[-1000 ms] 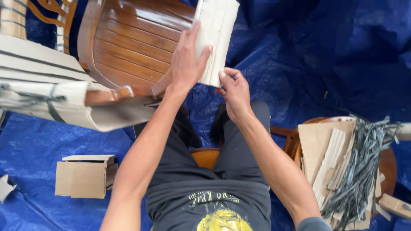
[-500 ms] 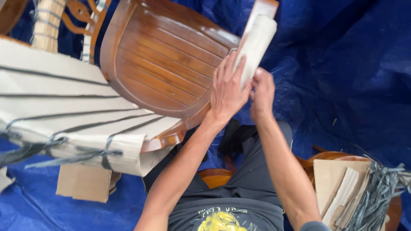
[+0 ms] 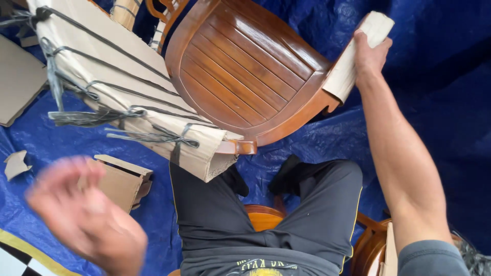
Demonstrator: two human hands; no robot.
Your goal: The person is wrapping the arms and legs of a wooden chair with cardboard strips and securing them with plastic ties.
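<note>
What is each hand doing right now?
Left hand: blurred, empty, seemingly open, touching nothing.
Right hand: closed around the cardboard-wrapped chair leg.

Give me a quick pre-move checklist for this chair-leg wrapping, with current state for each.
1. Right hand grips the cardboard wrap on the chair leg: ok.
2. Left hand steady and on the work: not ok, blurred, off the chair.
3. Wrap tied to the leg: cannot tell, no strap visible.
4. Chair seat bare, tilted toward the person: ok.
5. Chair back wrap strapped with dark bands: ok.
6. Small cardboard box apart on the blue tarp: ok.
</note>
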